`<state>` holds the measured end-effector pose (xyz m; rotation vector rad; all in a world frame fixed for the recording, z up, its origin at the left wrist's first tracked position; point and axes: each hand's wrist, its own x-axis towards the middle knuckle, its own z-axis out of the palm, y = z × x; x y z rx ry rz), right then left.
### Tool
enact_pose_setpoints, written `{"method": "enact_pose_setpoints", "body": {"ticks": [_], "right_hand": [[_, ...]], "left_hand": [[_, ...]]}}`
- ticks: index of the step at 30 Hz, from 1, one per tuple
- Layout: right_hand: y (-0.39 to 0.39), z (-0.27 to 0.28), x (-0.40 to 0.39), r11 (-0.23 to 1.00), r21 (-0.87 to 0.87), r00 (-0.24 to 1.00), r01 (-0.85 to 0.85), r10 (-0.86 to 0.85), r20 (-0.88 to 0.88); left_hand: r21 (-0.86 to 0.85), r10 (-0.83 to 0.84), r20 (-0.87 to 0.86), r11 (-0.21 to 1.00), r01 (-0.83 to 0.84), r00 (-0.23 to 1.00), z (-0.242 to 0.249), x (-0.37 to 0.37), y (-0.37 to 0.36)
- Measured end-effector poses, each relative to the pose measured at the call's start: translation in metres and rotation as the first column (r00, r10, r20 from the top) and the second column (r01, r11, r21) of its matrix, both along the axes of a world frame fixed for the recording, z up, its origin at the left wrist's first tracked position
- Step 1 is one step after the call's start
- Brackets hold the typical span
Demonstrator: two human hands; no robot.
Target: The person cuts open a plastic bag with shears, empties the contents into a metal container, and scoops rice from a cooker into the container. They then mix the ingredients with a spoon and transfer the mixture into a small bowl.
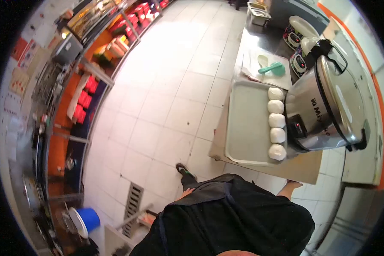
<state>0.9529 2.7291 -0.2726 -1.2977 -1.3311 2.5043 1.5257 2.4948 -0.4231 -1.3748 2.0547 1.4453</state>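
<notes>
Low in the view, my left hand (186, 193) shows only in small part beside my dark clothing; its fingers are not clear. My right hand (294, 184) is at the edge of the brown board (303, 167), below the large steel cooker, with its fingers mostly hidden. On the board lies a grey-green tray (248, 123). Several white wrapped balls (277, 120) stand in a row along the tray's right side. Behind the tray, a green scoop (272, 68) and a pale spoon (263, 61) rest on a white cloth (250, 64).
The large steel cooker (313, 106) stands right of the tray, with two smaller lidded appliances (292, 36) behind it. Metal containers (259, 16) sit at the counter's far end. Shelves (68, 128) line the left. A blue bucket (88, 219) and a floor drain (133, 205) are at lower left.
</notes>
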Motion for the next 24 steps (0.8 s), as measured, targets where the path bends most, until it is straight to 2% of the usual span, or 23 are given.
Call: {"method": "enact_pose_setpoints", "body": {"ticks": [1,2,3,4,6,7,9,10,12,13,15,16,18,20,21,22,24], "right_hand": [[-0.011,-0.014,0.009,0.991,0.119,0.984,-0.067,0.086,-0.158],[-0.017,-0.036,0.015,0.936,0.338,0.896,-0.100,0.232,-0.379],[-0.028,-0.048,0.021,0.872,0.487,0.770,-0.047,0.342,-0.538],[-0.036,-0.053,0.030,0.844,0.536,0.695,0.002,0.384,-0.608],[-0.096,0.029,0.069,0.928,0.372,0.933,0.033,0.105,-0.344],[-0.136,0.087,0.095,0.959,0.266,0.980,0.100,-0.048,-0.195],[-0.157,0.100,0.111,0.955,0.284,0.993,0.083,-0.056,-0.105],[-0.155,0.088,0.116,0.950,0.291,0.991,0.111,-0.085,-0.102],[-0.144,0.058,0.105,0.887,0.447,0.993,0.116,-0.115,-0.029],[-0.143,0.058,0.103,0.887,0.439,0.989,0.144,-0.141,-0.040],[-0.145,0.054,0.114,0.767,0.642,0.987,-0.014,-0.090,0.130],[-0.146,0.063,0.119,0.766,0.643,0.987,0.013,-0.113,0.115],[-0.145,0.082,0.127,0.789,0.592,0.958,-0.165,-0.015,0.287],[-0.109,0.070,0.125,0.736,0.581,0.901,-0.348,0.090,0.425],[-0.092,0.070,0.126,0.457,0.681,0.798,-0.573,0.121,0.590],[-0.087,0.082,0.116,0.130,0.665,0.676,-0.736,0.084,0.732],[-0.129,0.154,0.108,-0.075,0.666,0.670,-0.742,-0.094,0.736]], "left_hand": [[0.056,0.048,0.022,0.997,-0.049,0.999,0.012,0.020,-0.025],[0.082,0.074,0.036,0.994,-0.076,0.997,0.023,0.038,-0.054],[0.093,0.081,0.052,0.992,-0.085,0.995,0.033,0.054,-0.086],[0.104,0.083,0.071,0.991,-0.090,0.994,0.041,0.068,-0.120],[0.122,0.057,0.117,0.990,-0.071,0.991,0.049,0.097,-0.181],[0.132,0.034,0.139,0.990,-0.052,0.990,0.049,0.107,-0.213],[0.142,-0.035,0.177,0.990,0.009,0.984,0.050,0.119,-0.268],[0.149,-0.068,0.195,0.988,0.039,0.979,0.050,0.123,-0.294],[0.162,-0.139,0.220,0.981,0.105,0.966,0.047,0.117,-0.346],[0.163,-0.187,0.226,0.975,0.152,0.956,0.045,0.109,-0.372],[0.153,-0.291,0.240,0.953,0.260,0.926,0.038,0.082,-0.430],[0.143,-0.356,0.245,0.933,0.329,0.902,0.033,0.061,-0.460],[0.092,-0.512,0.257,0.857,0.506,0.820,0.026,0.006,-0.523],[0.082,-0.701,0.211,0.708,0.702,0.682,0.042,-0.075,-0.589],[0.044,-0.542,0.208,0.837,0.545,0.815,0.040,-0.110,-0.608],[0.001,-0.358,0.191,0.931,0.365,0.914,0.038,-0.151,-0.631],[0.101,-0.092,0.117,0.992,0.081,0.989,0.078,-0.233,-0.658]]}}
